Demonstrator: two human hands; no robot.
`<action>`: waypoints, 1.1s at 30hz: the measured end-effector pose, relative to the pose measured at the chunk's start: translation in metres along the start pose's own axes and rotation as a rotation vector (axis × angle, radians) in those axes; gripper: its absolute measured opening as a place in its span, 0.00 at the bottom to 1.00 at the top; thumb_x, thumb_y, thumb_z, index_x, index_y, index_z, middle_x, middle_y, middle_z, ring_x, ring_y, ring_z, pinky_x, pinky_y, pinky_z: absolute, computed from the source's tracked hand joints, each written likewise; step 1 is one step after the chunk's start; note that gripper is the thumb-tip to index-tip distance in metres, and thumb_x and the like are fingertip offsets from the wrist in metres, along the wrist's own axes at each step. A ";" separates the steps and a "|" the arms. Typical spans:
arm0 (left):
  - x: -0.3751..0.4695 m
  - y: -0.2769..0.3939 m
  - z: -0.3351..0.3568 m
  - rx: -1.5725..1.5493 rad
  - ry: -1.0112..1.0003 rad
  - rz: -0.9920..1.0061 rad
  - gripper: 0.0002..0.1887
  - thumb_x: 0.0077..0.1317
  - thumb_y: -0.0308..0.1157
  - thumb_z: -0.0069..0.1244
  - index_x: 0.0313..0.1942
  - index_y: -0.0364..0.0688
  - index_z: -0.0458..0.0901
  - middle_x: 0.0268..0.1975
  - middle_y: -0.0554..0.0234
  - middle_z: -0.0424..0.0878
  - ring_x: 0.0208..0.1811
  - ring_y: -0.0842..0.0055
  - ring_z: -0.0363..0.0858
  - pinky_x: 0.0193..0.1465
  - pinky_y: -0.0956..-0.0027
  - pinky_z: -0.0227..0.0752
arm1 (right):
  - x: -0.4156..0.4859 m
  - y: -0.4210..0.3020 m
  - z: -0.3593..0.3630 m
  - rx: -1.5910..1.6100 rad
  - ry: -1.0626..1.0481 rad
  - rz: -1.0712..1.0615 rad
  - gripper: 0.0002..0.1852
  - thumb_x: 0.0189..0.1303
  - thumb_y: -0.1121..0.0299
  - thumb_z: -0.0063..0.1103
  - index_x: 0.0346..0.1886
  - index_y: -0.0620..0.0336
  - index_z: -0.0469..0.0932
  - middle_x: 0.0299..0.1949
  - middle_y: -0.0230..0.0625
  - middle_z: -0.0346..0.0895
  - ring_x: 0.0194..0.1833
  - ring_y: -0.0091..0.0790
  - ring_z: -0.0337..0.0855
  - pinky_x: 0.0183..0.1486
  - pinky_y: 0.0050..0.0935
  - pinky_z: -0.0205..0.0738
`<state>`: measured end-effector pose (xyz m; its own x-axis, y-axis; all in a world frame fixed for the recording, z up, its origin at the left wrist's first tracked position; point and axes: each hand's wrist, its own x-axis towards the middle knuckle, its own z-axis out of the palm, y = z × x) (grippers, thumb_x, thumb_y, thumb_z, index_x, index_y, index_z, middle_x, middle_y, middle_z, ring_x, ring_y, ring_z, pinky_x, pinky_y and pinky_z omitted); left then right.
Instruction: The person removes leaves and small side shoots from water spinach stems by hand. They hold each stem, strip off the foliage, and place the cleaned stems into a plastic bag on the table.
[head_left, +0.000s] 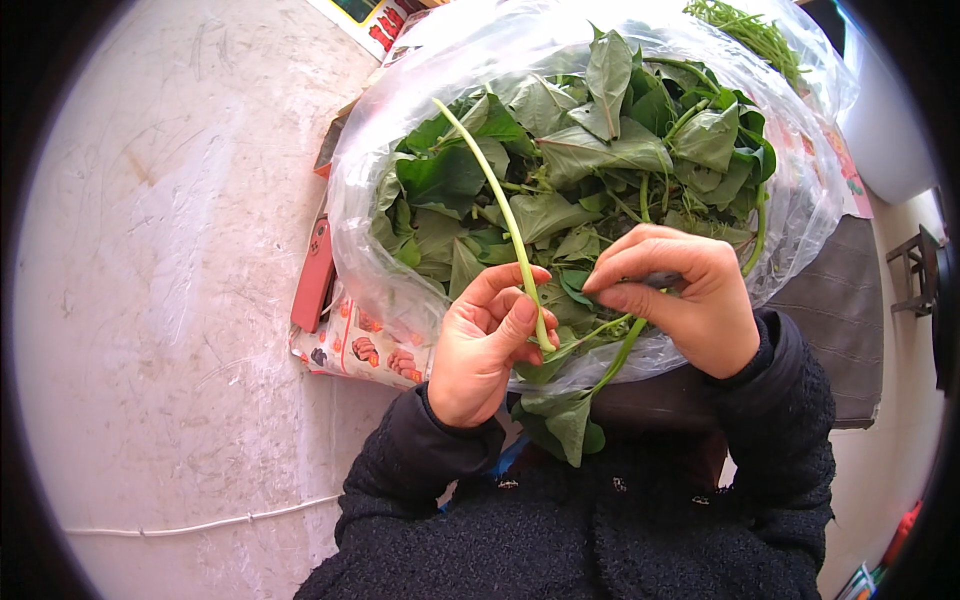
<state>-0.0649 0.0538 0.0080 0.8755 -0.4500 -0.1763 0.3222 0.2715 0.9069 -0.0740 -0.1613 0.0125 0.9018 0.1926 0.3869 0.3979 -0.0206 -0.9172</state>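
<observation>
Between the thumb and fingers of my left hand is a long, pale green leaf stalk, its upper end pointing away from me. My right hand is just right of it, with thumb and index fingertips pinched together. A small dark green leaf shows beside those fingertips; whether they grip anything thin I cannot tell. Both hands are over the near side of a clear plastic bag, opened wide around a heap of green leaves that look like sweet potato leaves. A leafy stem hangs over the bag's near edge towards my lap.
A bundle of thin green stalks lies in plastic at the far right. Left of the bag, a red smartphone leans by a printed box. A pale wall carries a white cable. A dark stool stands at right.
</observation>
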 end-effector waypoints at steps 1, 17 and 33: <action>0.001 -0.001 0.000 0.004 0.004 -0.002 0.17 0.66 0.35 0.52 0.52 0.40 0.74 0.33 0.66 0.82 0.33 0.82 0.80 0.32 0.82 0.71 | 0.000 0.000 0.001 0.033 -0.021 0.022 0.07 0.51 0.83 0.63 0.35 0.66 0.82 0.34 0.36 0.81 0.37 0.26 0.79 0.41 0.22 0.72; 0.012 -0.010 0.009 0.023 0.012 0.053 0.23 0.63 0.37 0.56 0.56 0.36 0.73 0.30 0.68 0.79 0.29 0.81 0.80 0.29 0.82 0.70 | -0.003 -0.001 0.005 0.366 -0.058 0.233 0.07 0.52 0.85 0.62 0.35 0.69 0.82 0.36 0.40 0.83 0.39 0.27 0.82 0.45 0.25 0.75; 0.012 -0.014 0.015 0.018 0.007 0.104 0.22 0.64 0.35 0.55 0.56 0.36 0.74 0.29 0.67 0.80 0.28 0.82 0.80 0.29 0.83 0.71 | -0.006 -0.006 0.009 0.356 0.032 0.247 0.06 0.58 0.82 0.60 0.39 0.71 0.79 0.36 0.38 0.82 0.40 0.25 0.82 0.45 0.23 0.77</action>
<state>-0.0648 0.0320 -0.0010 0.9062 -0.4145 -0.0836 0.2234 0.3012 0.9270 -0.0834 -0.1536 0.0143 0.9697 0.1938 0.1490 0.0912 0.2788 -0.9560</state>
